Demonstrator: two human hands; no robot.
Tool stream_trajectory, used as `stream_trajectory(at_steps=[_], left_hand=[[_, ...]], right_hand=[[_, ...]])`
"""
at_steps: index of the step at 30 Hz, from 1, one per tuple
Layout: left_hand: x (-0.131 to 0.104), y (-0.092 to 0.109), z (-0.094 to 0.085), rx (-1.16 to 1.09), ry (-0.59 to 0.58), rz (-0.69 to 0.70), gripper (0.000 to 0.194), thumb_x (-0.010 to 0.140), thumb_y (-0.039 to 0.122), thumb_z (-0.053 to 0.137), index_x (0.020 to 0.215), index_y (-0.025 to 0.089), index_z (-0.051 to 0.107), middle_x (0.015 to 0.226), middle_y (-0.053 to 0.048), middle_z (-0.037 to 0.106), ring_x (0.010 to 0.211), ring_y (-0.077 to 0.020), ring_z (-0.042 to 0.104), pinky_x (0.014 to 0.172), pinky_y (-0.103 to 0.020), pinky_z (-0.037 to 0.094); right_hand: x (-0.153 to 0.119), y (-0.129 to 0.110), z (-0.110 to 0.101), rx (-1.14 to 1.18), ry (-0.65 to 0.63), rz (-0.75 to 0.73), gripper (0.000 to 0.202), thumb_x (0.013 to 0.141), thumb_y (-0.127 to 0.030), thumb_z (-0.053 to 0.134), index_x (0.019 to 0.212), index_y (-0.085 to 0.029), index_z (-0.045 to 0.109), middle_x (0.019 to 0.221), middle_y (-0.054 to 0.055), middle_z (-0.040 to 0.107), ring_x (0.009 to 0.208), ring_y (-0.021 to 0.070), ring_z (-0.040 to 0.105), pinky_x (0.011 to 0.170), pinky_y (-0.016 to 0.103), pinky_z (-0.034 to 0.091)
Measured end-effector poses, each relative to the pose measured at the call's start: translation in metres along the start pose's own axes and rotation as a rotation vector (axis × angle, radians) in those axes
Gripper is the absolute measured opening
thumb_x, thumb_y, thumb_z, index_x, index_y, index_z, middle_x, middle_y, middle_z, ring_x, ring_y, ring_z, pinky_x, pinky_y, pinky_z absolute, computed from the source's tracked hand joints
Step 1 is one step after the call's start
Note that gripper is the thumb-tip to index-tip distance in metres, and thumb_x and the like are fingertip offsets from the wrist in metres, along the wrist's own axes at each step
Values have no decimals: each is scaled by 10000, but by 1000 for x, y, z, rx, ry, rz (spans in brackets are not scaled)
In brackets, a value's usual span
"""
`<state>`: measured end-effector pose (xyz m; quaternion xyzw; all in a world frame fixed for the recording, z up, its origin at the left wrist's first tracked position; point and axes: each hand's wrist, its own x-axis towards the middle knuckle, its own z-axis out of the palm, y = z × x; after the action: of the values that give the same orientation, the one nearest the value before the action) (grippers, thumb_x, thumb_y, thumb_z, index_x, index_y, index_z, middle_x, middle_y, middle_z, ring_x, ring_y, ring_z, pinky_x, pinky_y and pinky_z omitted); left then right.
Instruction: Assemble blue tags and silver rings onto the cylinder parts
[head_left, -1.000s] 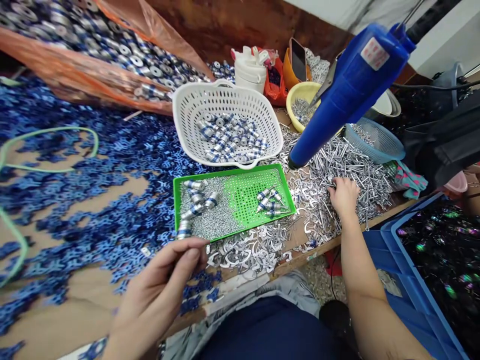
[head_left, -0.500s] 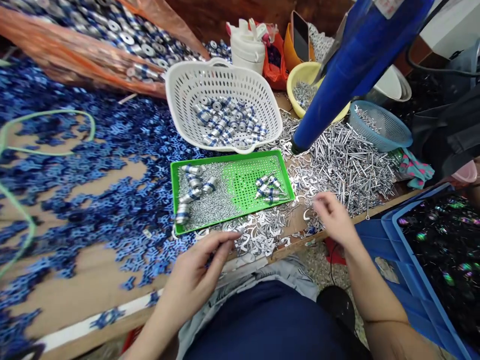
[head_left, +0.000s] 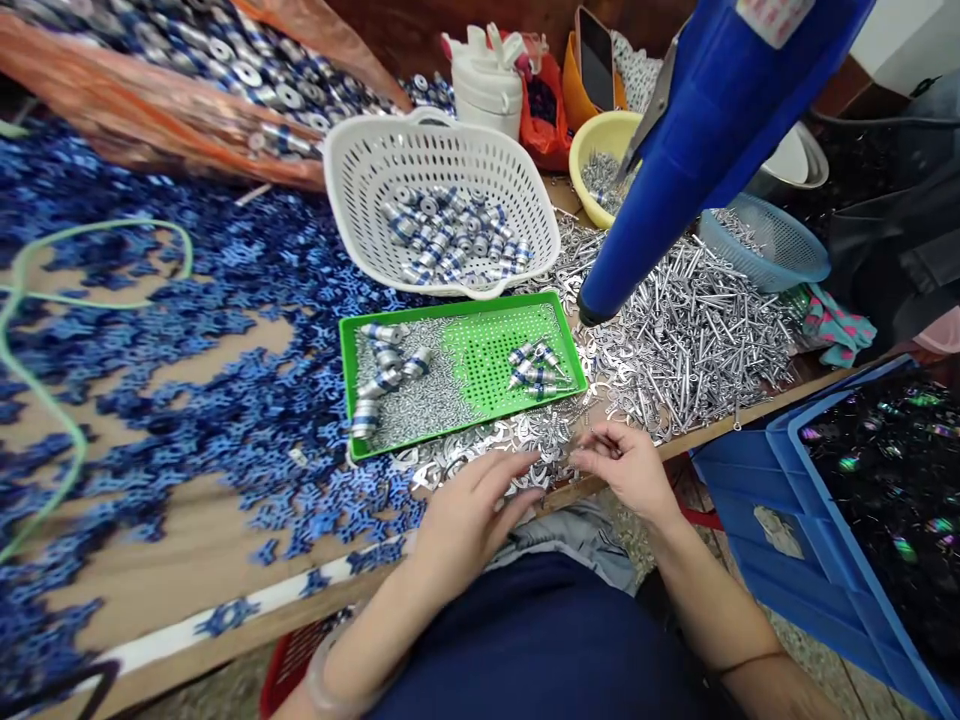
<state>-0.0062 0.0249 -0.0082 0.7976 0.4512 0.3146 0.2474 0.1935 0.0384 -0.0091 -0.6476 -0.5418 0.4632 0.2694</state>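
My left hand (head_left: 480, 510) is over the near table edge, thumb and forefinger apart, beside loose silver clips (head_left: 442, 465). To its right, my right hand (head_left: 626, 465) has thumb and fingers pinched together; anything between them is too small to make out. Just beyond both hands lies a green tray (head_left: 457, 432) with tiny silver pieces and several blue-banded silver cylinders. Some cylinders at its right end have thin pins. A blue tube-shaped tool (head_left: 652, 190) hangs with its tip above the table, right of the tray.
Blue plastic pieces (head_left: 225, 400) cover the left side. Behind the tray stands a white basket (head_left: 442, 150) of cylinders. Silver pins (head_left: 697, 340) are heaped right, near a yellow bowl (head_left: 581, 160) and blue basket (head_left: 787, 250). A blue crate (head_left: 780, 500) stands at the lower right.
My left hand has moved right and its thumb and forefinger have parted. My right hand has come left and down, closer to the left. The view has shifted slightly.
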Motion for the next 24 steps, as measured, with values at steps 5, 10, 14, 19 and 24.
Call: stream_trajectory(at_steps=[5,10,14,19,24], left_hand=[[9,7,-1,2,149,231,154,848,184,542,985,209,609,816,-45,670,718,-146,637,649,-238,510],[15,10,-14,-35,128,284,192,812,141,576,997,191,589,861,-66,676,724,-164,629,641,-263,493],[15,13,-15,1,96,279,229,792,121,582,1002,210,586,880,-63,664,712,-165,612,626,-266,474],[18,18,-13,-157,-43,36,108,848,133,458,900,186,536,877,-71,600,776,-163,583,662,-261,473],[16,14,-14,-382,-105,-109,160,901,180,336,870,191,493,837,-51,566,789,-161,549,695,-271,445]], right_hand=[[-14,-28,8,624,-246,172,274,515,-345,801,591,-176,599,551,-45,548,519,82,458,516,213,389],[-16,-33,10,735,-290,226,252,506,-277,817,566,-173,597,520,-58,533,492,63,430,493,191,358],[-16,-35,12,729,-271,203,267,533,-301,809,578,-177,577,532,-59,530,504,72,454,504,201,383],[-24,-35,17,491,78,-137,194,665,-310,738,645,-205,577,554,-53,507,497,88,437,474,218,362],[-10,-4,9,-134,337,-343,137,781,-326,632,741,-206,582,644,-7,541,633,144,481,596,274,384]])
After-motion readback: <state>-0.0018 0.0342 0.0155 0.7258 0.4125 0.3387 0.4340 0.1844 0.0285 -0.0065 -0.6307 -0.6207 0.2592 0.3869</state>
